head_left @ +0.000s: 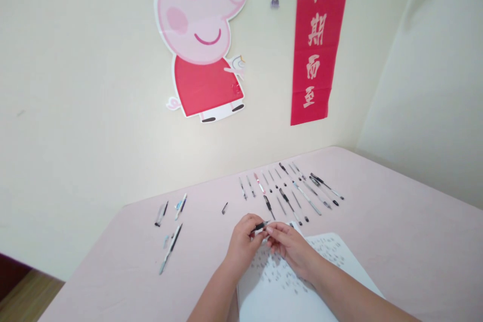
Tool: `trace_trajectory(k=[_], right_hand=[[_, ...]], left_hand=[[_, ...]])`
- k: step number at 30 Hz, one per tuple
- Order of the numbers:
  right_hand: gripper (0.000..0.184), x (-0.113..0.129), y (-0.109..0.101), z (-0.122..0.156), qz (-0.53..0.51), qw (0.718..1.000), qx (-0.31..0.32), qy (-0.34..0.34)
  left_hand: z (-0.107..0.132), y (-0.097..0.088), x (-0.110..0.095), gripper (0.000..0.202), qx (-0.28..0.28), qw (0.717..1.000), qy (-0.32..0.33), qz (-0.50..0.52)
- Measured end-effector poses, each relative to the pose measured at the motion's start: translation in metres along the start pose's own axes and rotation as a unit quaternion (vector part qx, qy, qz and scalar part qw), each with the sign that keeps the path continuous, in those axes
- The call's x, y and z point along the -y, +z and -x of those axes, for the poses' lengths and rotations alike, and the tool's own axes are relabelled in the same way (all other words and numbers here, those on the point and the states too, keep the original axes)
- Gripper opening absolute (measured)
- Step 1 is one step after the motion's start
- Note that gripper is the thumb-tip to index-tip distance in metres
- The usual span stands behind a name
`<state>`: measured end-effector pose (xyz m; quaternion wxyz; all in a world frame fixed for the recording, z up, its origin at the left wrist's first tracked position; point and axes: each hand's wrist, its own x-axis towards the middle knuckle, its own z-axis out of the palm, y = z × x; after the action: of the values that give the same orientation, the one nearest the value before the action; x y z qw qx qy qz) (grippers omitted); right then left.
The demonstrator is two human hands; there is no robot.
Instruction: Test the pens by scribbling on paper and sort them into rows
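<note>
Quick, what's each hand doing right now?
Left hand: closed, holding the pen.
Right hand: closed, pinching the same pen's other end.

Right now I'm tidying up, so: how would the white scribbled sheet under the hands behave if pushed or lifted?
The white sheet looks thin and lies flat, so it is probably light and floppy when lifted. On the smooth pink table it would likely slide easily, unless the right hand above it comes down and pins it.

Left hand [243,242] and right hand [290,247] meet, fingertips pinched closed.
</note>
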<state>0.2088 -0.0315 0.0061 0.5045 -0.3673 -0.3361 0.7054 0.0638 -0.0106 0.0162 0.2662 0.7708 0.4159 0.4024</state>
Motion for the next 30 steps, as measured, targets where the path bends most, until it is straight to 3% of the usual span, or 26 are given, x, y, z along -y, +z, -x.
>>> trace_trajectory(k=[11, 17, 30], right_hand=[[0.034, -0.001, -0.006, -0.002, 0.203, 0.967, -0.083, -0.127], [0.036, -0.001, -0.007, -0.002, 0.222, 0.955, -0.118, -0.160], [0.027, -0.003, -0.009, -0.003, 0.241, 0.947, -0.110, -0.182]], left_hand=[[0.003, -0.020, 0.009, 0.019, -0.001, 0.993, -0.012, -0.115], [0.004, -0.020, 0.012, 0.022, 0.025, 0.986, -0.014, -0.163], [0.007, -0.017, 0.011, 0.022, 0.046, 0.983, 0.000, -0.180]])
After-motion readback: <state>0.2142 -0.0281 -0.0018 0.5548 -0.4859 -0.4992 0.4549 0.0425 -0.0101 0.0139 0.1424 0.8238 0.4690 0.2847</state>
